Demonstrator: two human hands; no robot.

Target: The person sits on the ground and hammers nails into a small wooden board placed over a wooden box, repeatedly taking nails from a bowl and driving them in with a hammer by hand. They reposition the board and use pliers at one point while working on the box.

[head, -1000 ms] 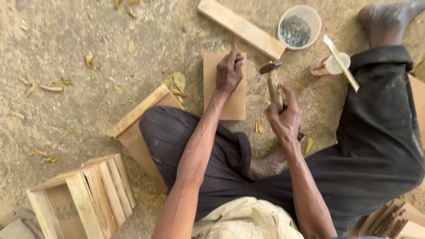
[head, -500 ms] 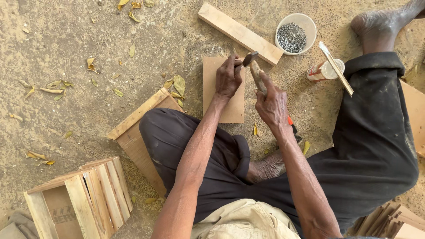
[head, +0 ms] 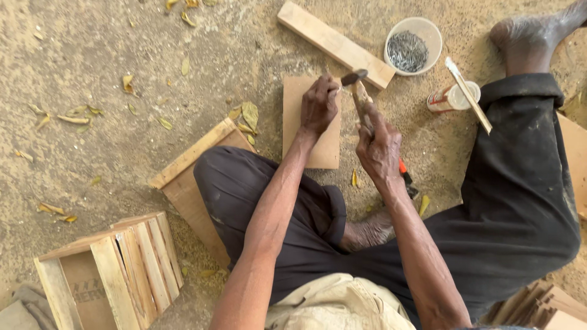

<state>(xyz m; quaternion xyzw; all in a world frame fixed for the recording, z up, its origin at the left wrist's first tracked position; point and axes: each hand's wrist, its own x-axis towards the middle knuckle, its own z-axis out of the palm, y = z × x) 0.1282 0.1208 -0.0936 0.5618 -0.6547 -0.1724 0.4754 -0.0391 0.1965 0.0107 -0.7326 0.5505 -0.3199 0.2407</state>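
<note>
I sit on sandy ground with a flat wooden board (head: pixel 306 140) lying in front of me. My left hand (head: pixel 318 104) rests on the board's top edge, fingers pinched together on something too small to make out. My right hand (head: pixel 379 146) grips the wooden handle of a hammer (head: pixel 358 88), whose dark head hovers right beside my left fingertips at the board's upper right corner.
A wooden plank (head: pixel 335 43) lies beyond the board. A white bowl of nails (head: pixel 413 46) and a small can with a stick across it (head: pixel 452 96) sit at the right. A slatted crate (head: pixel 110 269) stands at lower left, another wooden panel (head: pixel 189 177) beside my knee.
The hammer has swung from raised at the right down and left to the board's corner beside my left fingers. My left hand has stayed on the board.
</note>
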